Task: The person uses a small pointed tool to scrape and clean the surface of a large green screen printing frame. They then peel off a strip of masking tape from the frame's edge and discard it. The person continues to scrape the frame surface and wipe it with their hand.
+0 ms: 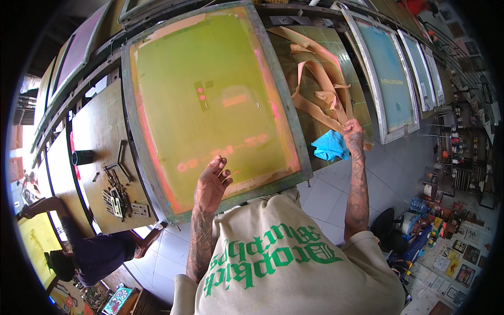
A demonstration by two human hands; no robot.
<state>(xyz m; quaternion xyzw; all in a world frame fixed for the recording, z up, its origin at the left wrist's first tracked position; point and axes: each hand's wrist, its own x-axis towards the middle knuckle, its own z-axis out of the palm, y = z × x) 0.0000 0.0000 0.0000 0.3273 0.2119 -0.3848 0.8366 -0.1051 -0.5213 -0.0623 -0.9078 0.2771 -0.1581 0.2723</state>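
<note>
A large screen printing frame with yellow-green mesh lies flat in front of me. Pink stains and strips of tape run along its inner edges. Above its near edge hovers my left hand, palm turned up, with the fingers loosely bent and apart and nothing visible in them. Off to the right, my right hand is closed on a long, crumpled strip of brown tape. The strip loops and twists over the board beside the frame. A blue cloth lies just left of my right wrist.
Left of the frame, a board carries a dark cup, a bent metal bar and several metal hinge parts. Another person bends at the lower left. More screen frames stand at right. Shelves and clutter line the far right.
</note>
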